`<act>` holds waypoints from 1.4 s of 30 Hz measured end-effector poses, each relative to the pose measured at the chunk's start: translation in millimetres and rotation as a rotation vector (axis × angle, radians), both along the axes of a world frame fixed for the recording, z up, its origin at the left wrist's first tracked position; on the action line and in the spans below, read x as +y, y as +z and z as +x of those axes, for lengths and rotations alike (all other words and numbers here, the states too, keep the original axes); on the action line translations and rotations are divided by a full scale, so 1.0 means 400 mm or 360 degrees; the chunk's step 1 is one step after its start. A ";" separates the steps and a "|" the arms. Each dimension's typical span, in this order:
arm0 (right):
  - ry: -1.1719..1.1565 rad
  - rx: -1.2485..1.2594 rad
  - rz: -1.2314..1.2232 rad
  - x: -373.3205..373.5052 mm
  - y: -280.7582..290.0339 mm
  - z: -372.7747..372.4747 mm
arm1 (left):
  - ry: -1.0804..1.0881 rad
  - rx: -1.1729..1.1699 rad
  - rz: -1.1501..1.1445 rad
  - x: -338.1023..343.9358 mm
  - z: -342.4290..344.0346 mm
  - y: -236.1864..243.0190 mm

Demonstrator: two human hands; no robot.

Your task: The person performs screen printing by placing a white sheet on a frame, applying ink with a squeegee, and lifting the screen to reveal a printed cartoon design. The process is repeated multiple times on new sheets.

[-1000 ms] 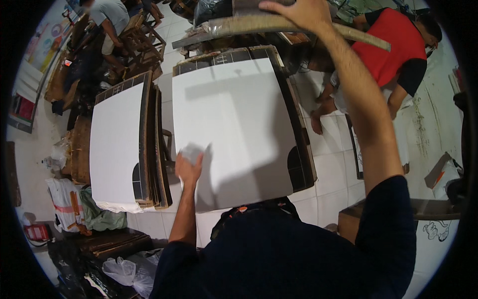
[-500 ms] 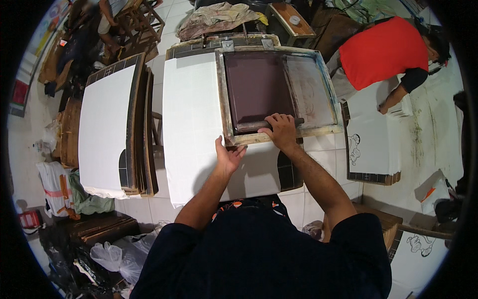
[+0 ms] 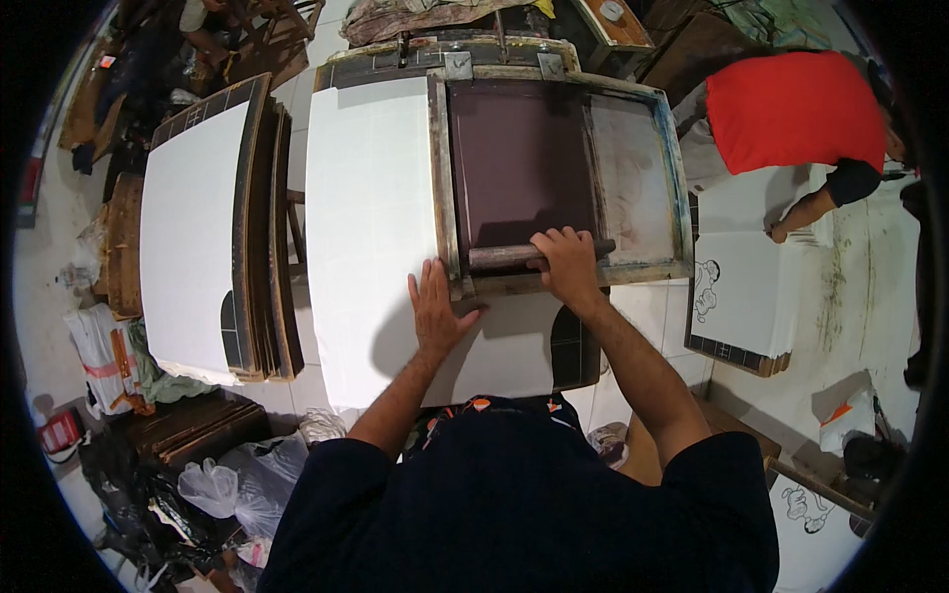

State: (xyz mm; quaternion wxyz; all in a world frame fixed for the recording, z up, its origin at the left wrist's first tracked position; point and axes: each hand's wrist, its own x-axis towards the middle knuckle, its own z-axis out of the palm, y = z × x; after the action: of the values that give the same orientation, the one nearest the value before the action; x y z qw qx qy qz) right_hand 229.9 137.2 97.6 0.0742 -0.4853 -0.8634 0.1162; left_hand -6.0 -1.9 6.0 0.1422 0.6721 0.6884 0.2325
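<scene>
Has a white-topped board stack (image 3: pixel 193 237) just past nine o'clock and the left hand (image 3: pixel 438 311), with fingers outspread, over the white sheet (image 3: pixel 374 198), just off centre toward eight o'clock. Grips a dark bar (image 3: pixel 502 259), in curled fingers of the right hand (image 3: pixel 571 265), across the near end of the framed screen (image 3: pixel 524 158) at one o'clock, with a red-shirted co-worker (image 3: pixel 801 109) at two o'clock.
</scene>
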 end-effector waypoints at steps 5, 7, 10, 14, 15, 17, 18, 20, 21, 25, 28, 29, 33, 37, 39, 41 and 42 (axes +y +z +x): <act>0.0107 0.0152 0.0323 0.187 -0.055 -0.026 | 0.0038 -0.0013 -0.0025 -0.002 0.010 -0.014; 0.0150 0.0180 0.0455 0.339 -0.076 -0.057 | 0.0079 -0.0030 -0.0007 -0.002 0.012 -0.009; 0.0129 0.0148 0.0511 0.580 -0.084 -0.121 | 0.0052 -0.0012 -0.0024 -0.001 0.011 -0.002; 0.0055 0.0358 0.0663 0.732 -0.089 -0.173 | 0.0079 -0.0017 -0.0071 -0.001 0.012 -0.002; 0.0047 0.0296 0.0616 0.727 -0.092 -0.178 | 0.0080 -0.0014 -0.0079 -0.002 0.014 -0.004; -0.0021 0.0202 0.0620 0.664 -0.105 -0.166 | 0.0080 0.0022 -0.0098 -0.005 0.014 -0.009; -0.0062 0.0083 0.0625 0.607 -0.115 -0.157 | 0.0081 0.0038 -0.0103 -0.006 0.014 -0.012; -0.0048 0.0175 0.0657 0.525 -0.122 -0.134 | 0.0076 0.0052 -0.0079 -0.008 0.014 -0.017; -0.0073 0.0133 0.0519 0.505 -0.123 -0.126 | 0.0078 0.0055 -0.0074 -0.009 0.013 -0.019; -0.0019 0.0206 0.0612 0.583 -0.114 -0.130 | 0.0054 0.0070 -0.0053 -0.010 0.011 -0.023; -0.0049 0.0291 0.0807 0.672 -0.118 -0.166 | 0.0065 0.0051 -0.0054 -0.008 0.010 -0.019; -0.0047 0.0288 0.0808 0.689 -0.121 -0.176 | 0.0063 0.0041 -0.0057 -0.007 0.011 -0.017; -0.0073 0.0147 0.0709 0.679 -0.123 -0.173 | 0.0060 0.0009 0.0004 -0.003 0.015 -0.008; -0.0057 0.0069 0.0503 0.537 -0.103 -0.126 | 0.0059 0.0046 0.0024 0.000 0.017 -0.003; -0.0054 0.0053 0.0457 0.393 -0.093 -0.094 | 0.0074 0.0037 -0.0002 0.000 0.017 -0.005; -0.0077 0.0065 0.0517 0.237 -0.081 -0.064 | 0.0041 0.0046 0.0047 -0.001 0.015 -0.008; -0.0087 0.0103 0.0502 0.158 -0.076 -0.049 | 0.0049 0.0048 0.0049 -0.002 0.014 -0.010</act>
State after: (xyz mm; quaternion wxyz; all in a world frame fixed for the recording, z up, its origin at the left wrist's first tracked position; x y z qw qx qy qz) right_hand 210.4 200.5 67.1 0.1803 -0.4869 -0.8546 -0.0072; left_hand -0.4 -2.6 1.9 0.1181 0.6669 0.6971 0.2350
